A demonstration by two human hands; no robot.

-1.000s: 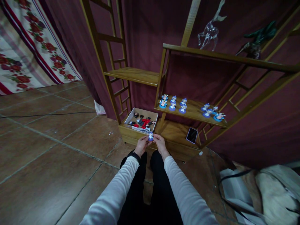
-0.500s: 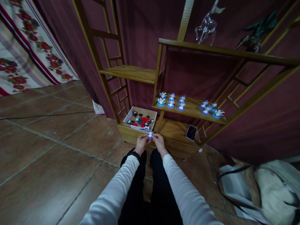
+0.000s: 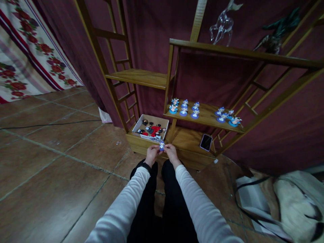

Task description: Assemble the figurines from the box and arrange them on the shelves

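Note:
A small purple-and-white figurine is held upright between my two hands, just in front of the low wooden cabinet. My left hand pinches it from the left, and my right hand grips its right side. Right behind the hands, a white cardboard box holds several red and black figurines. On the wooden shelf to the right stand several similar purple and blue figurines, in a left group and a right group.
A phone lies on the lower board at right. Above, a glass deer and a dark green sculpture stand on the upper shelf. A pale bag with a black strap rests on the floor at right.
The view has shifted very slightly. Both hands keep the figurine in nearly the same place, and the shelf and box contents look unchanged.

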